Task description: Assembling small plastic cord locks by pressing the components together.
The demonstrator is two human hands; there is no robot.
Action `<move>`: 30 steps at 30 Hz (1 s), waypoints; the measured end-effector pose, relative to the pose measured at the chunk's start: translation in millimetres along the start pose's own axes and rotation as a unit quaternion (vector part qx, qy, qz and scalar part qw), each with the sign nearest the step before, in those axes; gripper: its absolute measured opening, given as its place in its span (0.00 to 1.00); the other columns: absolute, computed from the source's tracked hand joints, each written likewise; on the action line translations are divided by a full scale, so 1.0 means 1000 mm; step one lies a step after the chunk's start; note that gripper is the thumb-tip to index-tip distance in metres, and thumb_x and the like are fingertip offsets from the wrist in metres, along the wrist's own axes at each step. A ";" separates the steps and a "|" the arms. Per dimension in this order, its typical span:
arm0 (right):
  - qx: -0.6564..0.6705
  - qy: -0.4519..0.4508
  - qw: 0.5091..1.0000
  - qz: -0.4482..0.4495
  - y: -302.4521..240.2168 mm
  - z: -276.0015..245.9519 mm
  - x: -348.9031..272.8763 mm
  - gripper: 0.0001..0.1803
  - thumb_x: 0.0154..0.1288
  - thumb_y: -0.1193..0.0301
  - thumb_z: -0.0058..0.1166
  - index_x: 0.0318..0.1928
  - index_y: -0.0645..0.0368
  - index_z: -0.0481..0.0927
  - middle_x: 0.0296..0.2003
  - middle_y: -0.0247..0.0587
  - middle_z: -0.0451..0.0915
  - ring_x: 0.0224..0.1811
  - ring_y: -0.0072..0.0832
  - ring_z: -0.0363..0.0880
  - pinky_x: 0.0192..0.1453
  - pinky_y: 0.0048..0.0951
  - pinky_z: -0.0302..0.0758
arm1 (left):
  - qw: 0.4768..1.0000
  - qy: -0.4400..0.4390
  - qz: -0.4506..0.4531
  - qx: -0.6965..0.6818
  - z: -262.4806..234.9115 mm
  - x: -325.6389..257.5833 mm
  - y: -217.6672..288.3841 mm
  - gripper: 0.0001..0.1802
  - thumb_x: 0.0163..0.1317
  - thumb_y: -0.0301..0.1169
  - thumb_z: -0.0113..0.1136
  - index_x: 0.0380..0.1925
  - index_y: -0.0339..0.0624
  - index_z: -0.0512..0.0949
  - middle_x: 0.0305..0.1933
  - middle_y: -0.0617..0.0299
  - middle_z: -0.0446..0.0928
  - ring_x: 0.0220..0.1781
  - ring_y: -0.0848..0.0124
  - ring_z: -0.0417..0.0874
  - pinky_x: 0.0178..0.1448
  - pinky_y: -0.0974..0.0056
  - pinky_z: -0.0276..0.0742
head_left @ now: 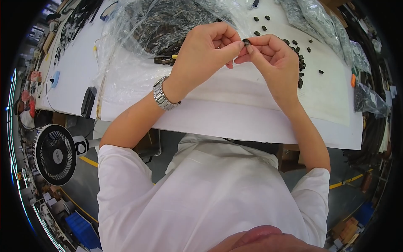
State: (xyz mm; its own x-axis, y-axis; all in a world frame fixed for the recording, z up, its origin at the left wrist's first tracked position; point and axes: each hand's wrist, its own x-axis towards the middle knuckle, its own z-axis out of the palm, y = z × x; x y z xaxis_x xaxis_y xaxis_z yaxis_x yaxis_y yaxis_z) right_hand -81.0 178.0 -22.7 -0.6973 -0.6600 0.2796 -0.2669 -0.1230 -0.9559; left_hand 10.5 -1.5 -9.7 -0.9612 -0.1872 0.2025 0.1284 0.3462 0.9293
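Above the table, my left hand (210, 48) and my right hand (275, 54) meet fingertip to fingertip. Between them is a small dark part (246, 42), pinched by the right thumb and forefinger, with the left thumb and finger against its other side. Its exact kind is too small to make out. Right of my right hand lies a loose heap of small black pieces (301, 65), partly hidden by the hand. Behind my left hand spreads a clear plastic bag (142, 25) with many dark parts inside. A yellow-tipped thing (174, 56) shows beside my left wrist.
White sheeting (247, 107) covers the table. More clear plastic bags (319, 21) lie at the back right, near an orange object (353, 80). At the left edge sit a black oblong case (88, 102) and a fan (56, 154). Dark strips (77, 21) lie far left.
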 end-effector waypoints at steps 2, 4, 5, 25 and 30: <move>-0.012 0.013 1.000 -0.008 0.001 0.002 -0.001 0.08 0.76 0.78 0.57 0.50 0.70 0.83 0.40 0.45 0.91 0.43 0.25 0.92 0.50 0.22 0.86 | 0.999 0.018 0.015 -0.049 0.003 0.000 0.000 0.07 0.72 0.26 0.65 0.43 0.32 0.83 0.37 0.60 0.87 0.37 0.78 0.88 0.43 0.71 0.87; 0.007 0.011 1.000 -0.001 0.001 0.005 -0.004 0.08 0.76 0.79 0.58 0.50 0.70 0.83 0.39 0.45 0.91 0.43 0.25 0.92 0.50 0.22 0.86 | 0.999 0.025 0.025 -0.007 0.004 0.000 -0.003 0.07 0.72 0.25 0.64 0.43 0.32 0.83 0.37 0.61 0.87 0.37 0.79 0.88 0.43 0.72 0.87; 0.025 0.009 1.000 0.006 0.002 0.006 -0.004 0.08 0.76 0.79 0.58 0.50 0.70 0.82 0.39 0.45 0.91 0.43 0.25 0.92 0.50 0.22 0.86 | 0.998 0.032 0.036 0.034 0.005 0.000 -0.003 0.06 0.71 0.25 0.64 0.42 0.32 0.83 0.36 0.62 0.87 0.37 0.80 0.88 0.44 0.72 0.86; 0.212 -0.090 0.967 0.106 0.010 -0.020 0.007 0.12 0.79 0.70 0.57 0.52 0.69 0.82 0.43 0.50 0.90 0.44 0.37 0.93 0.57 0.35 0.89 | 0.992 -0.032 -0.006 -0.121 -0.004 0.008 -0.010 0.13 0.73 0.35 0.69 0.46 0.36 0.86 0.38 0.67 0.84 0.36 0.80 0.80 0.42 0.71 0.78; 0.188 -0.089 0.972 0.107 0.011 -0.018 0.008 0.12 0.78 0.70 0.57 0.51 0.69 0.83 0.43 0.51 0.90 0.44 0.36 0.93 0.57 0.36 0.90 | 0.993 -0.049 0.006 -0.109 -0.005 0.009 -0.014 0.12 0.75 0.35 0.67 0.46 0.37 0.85 0.40 0.69 0.84 0.39 0.81 0.80 0.45 0.72 0.78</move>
State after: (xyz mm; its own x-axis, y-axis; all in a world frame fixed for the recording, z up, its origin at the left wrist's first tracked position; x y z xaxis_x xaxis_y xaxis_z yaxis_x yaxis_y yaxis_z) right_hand -101.5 184.8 -29.6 -0.5752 -0.8138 0.0828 0.1565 -0.2088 -0.9653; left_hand 1.7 -12.3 -19.6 -0.9772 -0.0898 0.1924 0.1790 0.1386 0.9740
